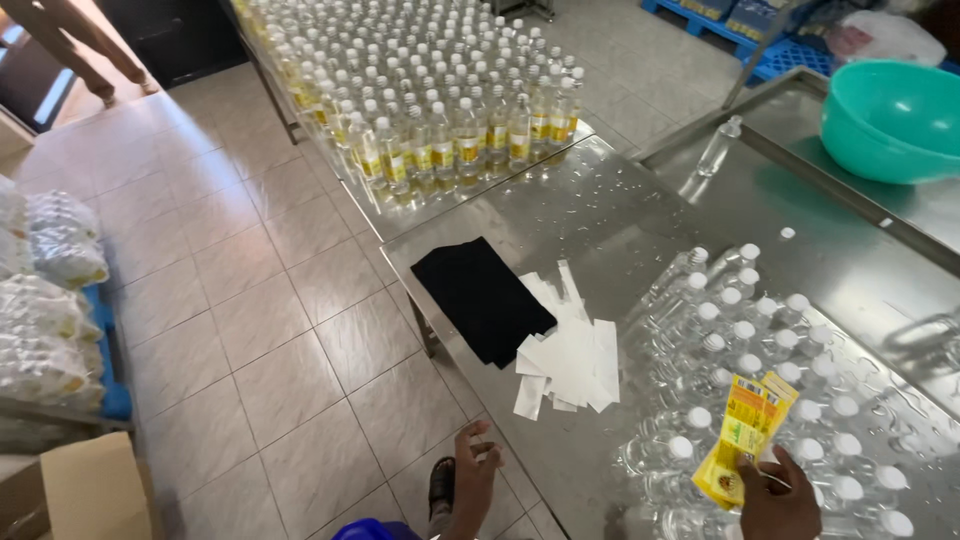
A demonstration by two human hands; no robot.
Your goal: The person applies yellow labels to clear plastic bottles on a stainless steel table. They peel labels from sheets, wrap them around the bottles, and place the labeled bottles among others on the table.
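At the lower right of the frame we see the right hand (778,500) pinching a thin, floppy sheaf of yellow labels (745,435) by its bottom edge, left hand (474,478) fingers loosely curled, empty

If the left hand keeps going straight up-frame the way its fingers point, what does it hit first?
Likely the pile of white paper strips on the steel table, straight ahead of the left hand; depth is unclear, so it might pass above the table edge.

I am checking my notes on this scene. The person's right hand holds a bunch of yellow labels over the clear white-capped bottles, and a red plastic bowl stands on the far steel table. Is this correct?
One detail is wrong: the plastic bowl is teal green, not red, as the head view shows. The rest holds: the right hand holds yellow labels over the clear white-capped bottles, and the bowl stands on the far steel table.
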